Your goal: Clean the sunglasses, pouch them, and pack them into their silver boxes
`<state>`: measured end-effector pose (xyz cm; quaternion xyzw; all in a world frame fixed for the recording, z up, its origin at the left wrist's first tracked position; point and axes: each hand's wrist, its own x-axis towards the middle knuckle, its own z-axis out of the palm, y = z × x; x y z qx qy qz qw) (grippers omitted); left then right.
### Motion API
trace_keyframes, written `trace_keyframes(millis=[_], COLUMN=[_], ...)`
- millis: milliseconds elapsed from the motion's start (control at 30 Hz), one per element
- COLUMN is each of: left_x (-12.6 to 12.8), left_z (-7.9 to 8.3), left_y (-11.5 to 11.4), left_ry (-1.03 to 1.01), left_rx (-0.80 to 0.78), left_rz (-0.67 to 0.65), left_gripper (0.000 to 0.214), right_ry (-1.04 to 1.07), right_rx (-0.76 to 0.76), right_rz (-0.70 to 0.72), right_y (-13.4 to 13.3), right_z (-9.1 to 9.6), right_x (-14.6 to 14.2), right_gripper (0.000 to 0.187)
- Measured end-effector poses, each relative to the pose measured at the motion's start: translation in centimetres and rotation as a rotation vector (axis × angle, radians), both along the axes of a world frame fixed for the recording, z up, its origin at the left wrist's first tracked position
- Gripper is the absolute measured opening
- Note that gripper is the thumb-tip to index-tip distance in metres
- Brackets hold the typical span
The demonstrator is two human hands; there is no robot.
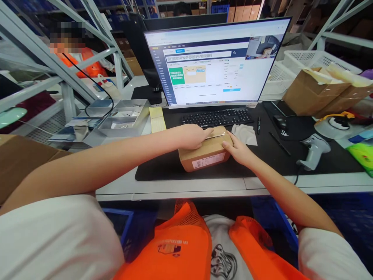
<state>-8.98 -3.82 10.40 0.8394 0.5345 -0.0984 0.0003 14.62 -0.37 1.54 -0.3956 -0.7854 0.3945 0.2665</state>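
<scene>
Brown cardboard is what I have under both palms: a small box [207, 149] lying on the black mat [157, 171], its long side toward me. My left hand [192, 136] lies spread flat on the lid, fingers straight and together, gripping nothing, the fingertips on the glossy tape strip [218, 133] that runs along the top seam. My right hand [237, 149] is half open just beside it, fingers loosely bent against the box's right end, bracing rather than clasping. To do this pressing well, I judge the left fingers should bear down evenly along the tape while the right stops the end from sliding on the smooth mat, so that no bubble or lifted corner is left. The carton is matte and sharp-edged; a white printed label [208, 160] sits on the face toward me, between the two hands. Beyond the fingertips lies a black keyboard [217, 116]. Just past the right hand is a pale, crinkled flat pouch [246, 134], and well off to its right a grey pistol-shaped scanner [313, 149].
</scene>
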Motion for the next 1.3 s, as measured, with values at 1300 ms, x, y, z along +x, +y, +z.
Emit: trace_keyframes(millis=[1300], left_x=[8.3], left_z=[4.0], left_y=[1.8], left_ry=[0.098], left_rx=[-0.157], left_rz=[-0.252], left_gripper=[0.076], right_ry=[0.549], right_rx=[0.560], right_rz=[-0.164], right_y=[-6.0], right_z=[-4.4], right_x=[1.4], right_gripper=[0.024])
